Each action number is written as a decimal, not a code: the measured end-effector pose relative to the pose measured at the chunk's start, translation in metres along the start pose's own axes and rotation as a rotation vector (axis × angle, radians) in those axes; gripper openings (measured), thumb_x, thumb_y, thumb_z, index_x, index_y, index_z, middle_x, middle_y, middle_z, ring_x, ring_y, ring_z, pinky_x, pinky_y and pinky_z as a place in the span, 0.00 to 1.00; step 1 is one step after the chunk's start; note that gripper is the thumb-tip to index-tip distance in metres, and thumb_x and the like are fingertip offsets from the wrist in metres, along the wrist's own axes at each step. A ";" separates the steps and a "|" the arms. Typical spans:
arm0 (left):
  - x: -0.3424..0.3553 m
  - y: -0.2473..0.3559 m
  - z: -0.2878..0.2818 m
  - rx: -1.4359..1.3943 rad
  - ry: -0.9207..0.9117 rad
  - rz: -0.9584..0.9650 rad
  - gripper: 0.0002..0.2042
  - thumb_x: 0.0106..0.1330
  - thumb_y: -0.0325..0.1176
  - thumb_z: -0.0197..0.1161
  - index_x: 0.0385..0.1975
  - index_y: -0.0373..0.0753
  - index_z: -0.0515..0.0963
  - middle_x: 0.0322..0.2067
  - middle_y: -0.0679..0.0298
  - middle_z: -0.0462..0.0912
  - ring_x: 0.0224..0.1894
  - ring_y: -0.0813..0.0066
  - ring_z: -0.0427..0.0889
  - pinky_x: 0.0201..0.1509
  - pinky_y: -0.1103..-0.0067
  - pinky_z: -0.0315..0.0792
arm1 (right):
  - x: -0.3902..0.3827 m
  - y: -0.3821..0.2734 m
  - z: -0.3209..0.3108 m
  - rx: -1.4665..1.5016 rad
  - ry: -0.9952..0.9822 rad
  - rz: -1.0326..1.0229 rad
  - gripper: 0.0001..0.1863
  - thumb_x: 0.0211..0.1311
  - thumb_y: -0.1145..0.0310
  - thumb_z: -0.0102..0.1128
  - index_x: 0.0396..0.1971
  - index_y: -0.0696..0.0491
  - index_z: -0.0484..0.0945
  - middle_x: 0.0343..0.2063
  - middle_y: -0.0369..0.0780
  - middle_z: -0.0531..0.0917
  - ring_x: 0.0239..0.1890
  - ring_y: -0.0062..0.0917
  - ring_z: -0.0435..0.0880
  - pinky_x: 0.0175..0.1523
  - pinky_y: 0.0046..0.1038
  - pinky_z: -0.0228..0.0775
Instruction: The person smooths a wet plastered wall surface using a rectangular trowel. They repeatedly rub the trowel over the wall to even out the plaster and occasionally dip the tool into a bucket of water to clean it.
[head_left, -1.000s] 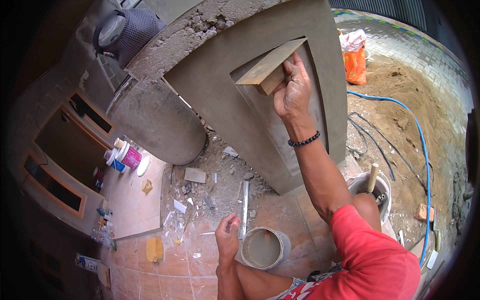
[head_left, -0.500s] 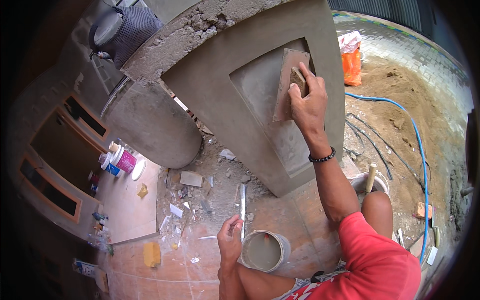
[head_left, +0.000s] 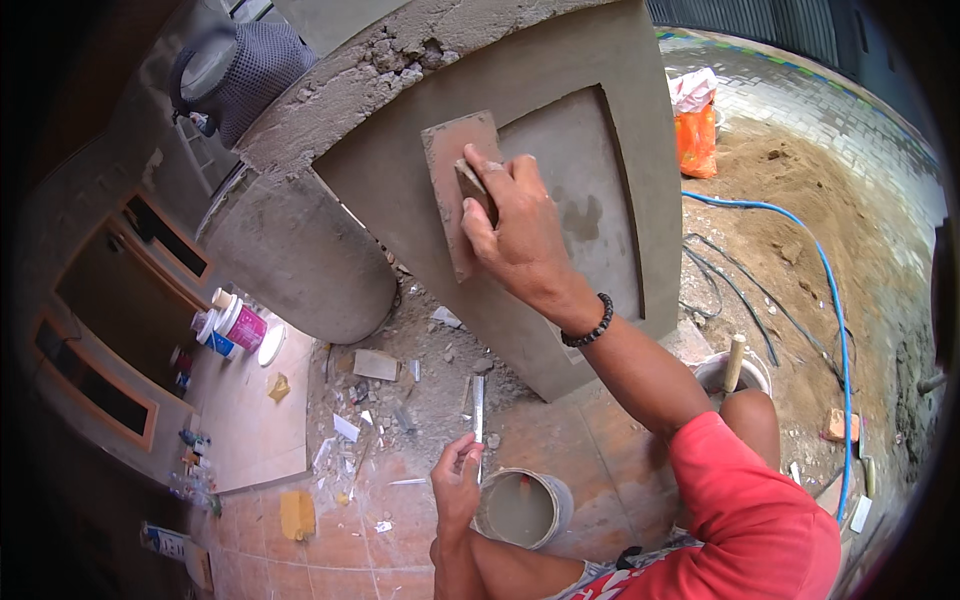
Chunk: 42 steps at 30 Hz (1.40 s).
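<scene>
My right hand (head_left: 520, 225), with a dark bead bracelet at the wrist, grips the block handle of a flat rectangular plastering float (head_left: 458, 160). The float lies against the grey plastered panel (head_left: 400, 165), over the left edge of its recess (head_left: 590, 190). A dark damp patch shows on the smooth recessed face to the right of my hand. Low in the view, my left hand (head_left: 457, 485) is by my knee with fingers loosely curled and nothing visible in them. It is beside a thin metal strip (head_left: 478, 405) and a bucket of grey water (head_left: 520, 508).
A second bucket (head_left: 755, 372) with a wooden handle stands by my right knee. Beyond it are a sand heap (head_left: 770, 190), a blue hose (head_left: 840, 300) and an orange bag (head_left: 697, 140). Rubble, a yellow sponge (head_left: 297, 515) and paint tubs (head_left: 243, 322) lie left. A rounded plastered column (head_left: 300, 255) stands behind.
My right hand has moved the float left across the panel, from inside the recess to its left border. The damp patch is now uncovered. My left hand has stayed nearly in place.
</scene>
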<state>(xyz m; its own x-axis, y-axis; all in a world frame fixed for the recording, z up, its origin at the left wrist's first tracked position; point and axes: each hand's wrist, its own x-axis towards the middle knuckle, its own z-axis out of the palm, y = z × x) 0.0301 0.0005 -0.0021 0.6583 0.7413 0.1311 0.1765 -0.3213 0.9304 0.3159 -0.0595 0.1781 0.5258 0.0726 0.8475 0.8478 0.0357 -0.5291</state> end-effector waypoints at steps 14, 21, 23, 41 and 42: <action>0.006 -0.006 0.006 0.018 -0.028 0.005 0.14 0.69 0.26 0.57 0.52 0.28 0.75 0.40 0.56 0.83 0.44 0.73 0.81 0.52 0.77 0.73 | -0.008 -0.023 0.020 -0.008 -0.124 -0.007 0.26 0.55 0.72 0.59 0.56 0.62 0.72 0.39 0.54 0.72 0.42 0.48 0.77 0.46 0.43 0.72; 0.001 -0.003 -0.001 0.002 -0.018 0.024 0.13 0.70 0.26 0.57 0.52 0.29 0.76 0.41 0.57 0.83 0.44 0.74 0.80 0.51 0.78 0.73 | 0.007 0.042 -0.037 -0.145 0.203 0.153 0.28 0.55 0.69 0.60 0.58 0.60 0.73 0.39 0.51 0.74 0.38 0.43 0.80 0.46 0.39 0.74; 0.002 -0.002 0.002 -0.007 -0.023 0.037 0.13 0.70 0.26 0.57 0.52 0.29 0.76 0.40 0.57 0.83 0.43 0.74 0.80 0.51 0.78 0.73 | 0.026 0.051 -0.036 -0.194 0.203 0.185 0.28 0.56 0.69 0.59 0.58 0.60 0.73 0.39 0.51 0.75 0.39 0.44 0.80 0.46 0.39 0.74; 0.007 0.001 0.009 -0.026 -0.046 0.012 0.14 0.69 0.26 0.57 0.52 0.28 0.75 0.40 0.56 0.83 0.45 0.73 0.81 0.53 0.78 0.72 | 0.035 0.024 -0.025 -0.283 0.081 0.212 0.25 0.57 0.72 0.58 0.56 0.61 0.73 0.39 0.53 0.75 0.40 0.49 0.80 0.45 0.43 0.74; 0.007 0.001 0.008 -0.022 -0.032 0.001 0.14 0.69 0.26 0.57 0.52 0.28 0.75 0.40 0.57 0.83 0.44 0.74 0.81 0.52 0.78 0.72 | 0.027 0.011 -0.014 -0.228 -0.017 0.146 0.26 0.57 0.72 0.58 0.58 0.61 0.72 0.39 0.54 0.75 0.40 0.49 0.80 0.45 0.42 0.74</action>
<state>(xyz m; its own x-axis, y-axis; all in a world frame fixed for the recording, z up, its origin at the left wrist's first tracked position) 0.0405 0.0007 -0.0032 0.6819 0.7213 0.1215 0.1599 -0.3090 0.9375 0.3405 -0.0712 0.1953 0.6442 0.0770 0.7610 0.7576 -0.2014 -0.6209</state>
